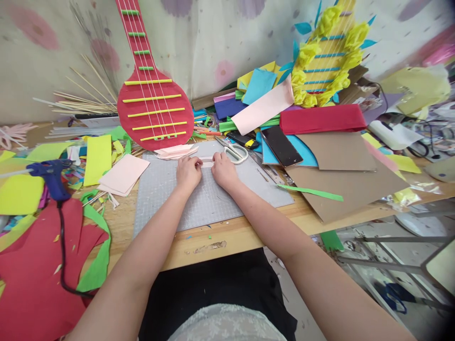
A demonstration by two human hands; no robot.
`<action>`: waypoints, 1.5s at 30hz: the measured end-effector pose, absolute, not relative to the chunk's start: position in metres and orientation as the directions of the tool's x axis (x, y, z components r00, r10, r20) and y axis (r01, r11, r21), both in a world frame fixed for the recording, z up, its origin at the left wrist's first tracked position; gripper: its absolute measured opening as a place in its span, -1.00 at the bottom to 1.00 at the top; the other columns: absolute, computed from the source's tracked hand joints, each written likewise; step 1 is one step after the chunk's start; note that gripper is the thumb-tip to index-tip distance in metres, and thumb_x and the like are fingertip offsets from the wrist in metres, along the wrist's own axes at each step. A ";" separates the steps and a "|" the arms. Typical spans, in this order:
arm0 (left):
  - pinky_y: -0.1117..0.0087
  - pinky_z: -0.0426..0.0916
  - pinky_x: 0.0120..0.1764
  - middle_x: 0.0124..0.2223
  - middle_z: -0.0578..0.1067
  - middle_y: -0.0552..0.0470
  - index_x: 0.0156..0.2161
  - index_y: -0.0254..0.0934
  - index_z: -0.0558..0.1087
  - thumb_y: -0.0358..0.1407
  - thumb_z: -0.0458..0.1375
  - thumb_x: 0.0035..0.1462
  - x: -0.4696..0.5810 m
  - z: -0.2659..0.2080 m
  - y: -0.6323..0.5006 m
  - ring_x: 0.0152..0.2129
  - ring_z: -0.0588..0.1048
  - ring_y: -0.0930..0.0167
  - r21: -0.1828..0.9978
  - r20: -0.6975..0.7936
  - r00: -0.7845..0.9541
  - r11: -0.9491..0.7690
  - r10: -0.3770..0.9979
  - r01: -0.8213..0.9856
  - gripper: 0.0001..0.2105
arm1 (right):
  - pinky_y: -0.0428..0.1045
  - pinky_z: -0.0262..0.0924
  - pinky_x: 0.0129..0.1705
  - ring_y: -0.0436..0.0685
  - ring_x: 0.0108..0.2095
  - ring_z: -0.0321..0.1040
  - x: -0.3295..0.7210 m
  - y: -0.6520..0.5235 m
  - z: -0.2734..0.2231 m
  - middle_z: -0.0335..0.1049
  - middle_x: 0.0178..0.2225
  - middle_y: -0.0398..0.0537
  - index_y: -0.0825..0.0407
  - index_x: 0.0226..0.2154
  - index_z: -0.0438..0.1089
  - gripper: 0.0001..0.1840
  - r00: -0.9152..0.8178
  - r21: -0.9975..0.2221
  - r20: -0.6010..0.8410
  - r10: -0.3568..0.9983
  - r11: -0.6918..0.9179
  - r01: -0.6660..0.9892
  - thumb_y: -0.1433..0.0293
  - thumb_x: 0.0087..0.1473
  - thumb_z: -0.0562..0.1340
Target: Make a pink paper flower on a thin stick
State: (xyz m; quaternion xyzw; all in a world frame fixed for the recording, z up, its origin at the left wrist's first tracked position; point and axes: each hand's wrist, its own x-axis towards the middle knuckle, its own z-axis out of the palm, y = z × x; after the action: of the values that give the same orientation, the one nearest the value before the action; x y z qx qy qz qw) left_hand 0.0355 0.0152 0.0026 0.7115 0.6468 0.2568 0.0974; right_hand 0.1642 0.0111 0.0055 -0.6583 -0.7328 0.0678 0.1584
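Lace top (227, 324), left hand (189, 170) and right hand (223, 169) pinching pale strip (206, 164), scissors (246, 153) (just beside), banjo (155, 105) behind

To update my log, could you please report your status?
Left hand, right hand: both holding a pale strip. Gray mat beneath. Scissors close beside right hand.

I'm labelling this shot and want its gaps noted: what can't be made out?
In the head view:
- Pale strip: its ends, covered by the left hand and right hand.
- Red stringed model: the neck's far end, cut off by the top edge.
- Cutting mat: its fine markings, too small to read.
- Black cord: its far end, lost behind the left forearm.
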 end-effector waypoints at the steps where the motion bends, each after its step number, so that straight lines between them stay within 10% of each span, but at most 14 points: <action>1: 0.19 0.23 -0.08 -0.28 0.44 -0.08 -0.34 -0.20 0.46 -0.46 0.00 0.01 0.034 0.002 0.015 -0.16 0.33 0.22 0.478 0.239 0.033 -0.147 0.970 0.866 -0.79 | 0.03 0.15 -0.20 0.17 -0.19 0.25 0.165 0.011 0.006 0.24 -0.13 0.18 0.13 -0.13 0.21 -0.70 -0.084 -0.319 0.137 0.987 0.124 0.939 0.54 0.06 -0.05; 19: 0.16 0.17 0.05 -0.10 0.34 -0.11 -0.15 -0.22 0.37 -0.57 0.02 -0.16 0.021 -0.007 0.023 -0.04 0.25 0.22 0.511 0.376 0.144 -0.335 0.915 0.792 -0.60 | 0.04 0.14 -0.22 0.12 -0.27 0.20 0.182 0.018 -0.005 0.24 -0.22 0.10 0.10 -0.18 0.21 -0.65 -0.067 -0.607 0.287 0.956 0.235 0.759 0.59 -0.05 -0.06; 36: 0.18 0.21 -0.01 -0.22 0.40 -0.08 -0.38 -0.25 0.42 -0.32 0.13 -0.03 0.025 -0.007 0.024 -0.14 0.33 0.24 0.516 0.388 0.122 -0.324 0.914 0.793 -0.93 | 0.12 0.05 -0.08 0.25 -0.12 0.18 0.176 0.034 -0.007 0.37 -0.20 0.05 0.05 -0.16 0.35 -0.72 -0.163 -0.460 0.321 0.933 0.304 0.834 0.39 0.02 0.14; 45: 0.23 0.26 -0.08 -0.14 0.44 -0.05 -0.13 -0.25 0.36 -0.37 0.19 -0.11 0.021 -0.005 0.028 -0.24 0.39 0.34 0.622 0.359 0.115 -0.329 0.926 0.711 -0.65 | -0.01 0.11 -0.17 0.07 -0.28 0.19 0.179 0.031 -0.003 0.25 -0.30 -0.06 0.04 -0.17 0.30 -0.62 -0.234 -0.616 0.299 0.925 0.374 0.693 0.57 -0.11 0.07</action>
State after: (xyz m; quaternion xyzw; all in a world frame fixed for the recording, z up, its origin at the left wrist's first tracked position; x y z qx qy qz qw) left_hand 0.0212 0.0282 -0.0052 0.7314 0.5594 0.3601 0.1496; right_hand 0.1790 0.0311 -0.0035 -0.5293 -0.7645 0.1808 0.3205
